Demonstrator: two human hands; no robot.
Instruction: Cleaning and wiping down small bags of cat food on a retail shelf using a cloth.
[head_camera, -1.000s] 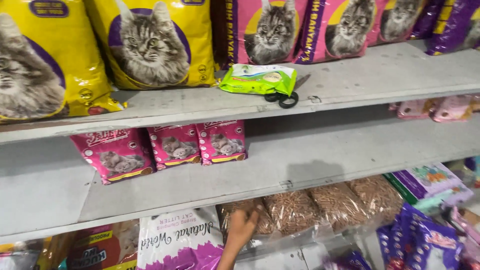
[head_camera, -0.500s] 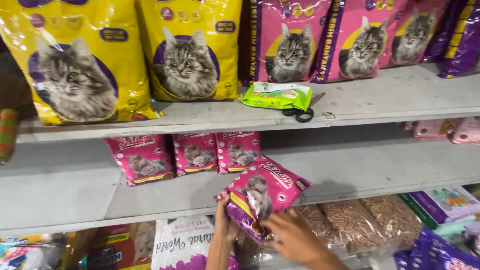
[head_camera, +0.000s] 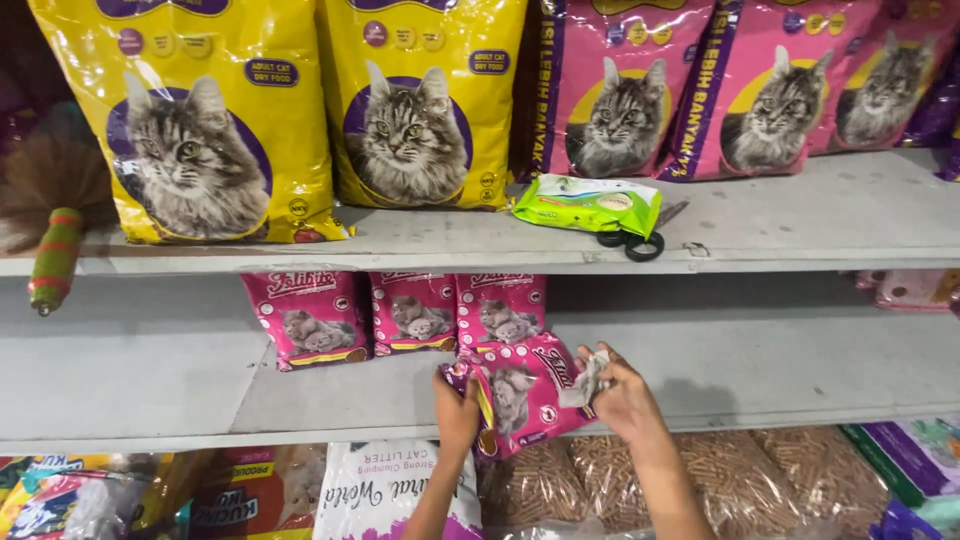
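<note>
Since the frame half a second back, the pink cat-food pouch (head_camera: 522, 392) has dropped from a raised, tilted position to the front edge of the middle shelf (head_camera: 150, 380), and both hands have come closer in around it.

The left hand (head_camera: 457, 410) clamps the pouch's left edge, thumb in front and the other digits hidden behind. The right hand (head_camera: 622, 398) has its fingers curled shut on the pouch's upper right corner, where a crumpled pale scrap also shows in the grip; what that scrap is cannot be determined. The pouch sits tilted, its top leaning right, just below and in front of the three matching pink pouches (head_camera: 412, 312) standing upright in a row near the back of the same shelf.

Recommended handling for the placement that appears to be in hand:
- Rotate the pouch upright before letting go.
- Align it with the right end of the existing row, face forward.
- Seat its base flat on the shelf, clear of the front edge.
- Release the left hand last so the pouch does not topple.

The upper shelf carries a green packet (head_camera: 586, 204) and black scissors (head_camera: 632, 242) near its front edge, well apart from the hands.
</note>
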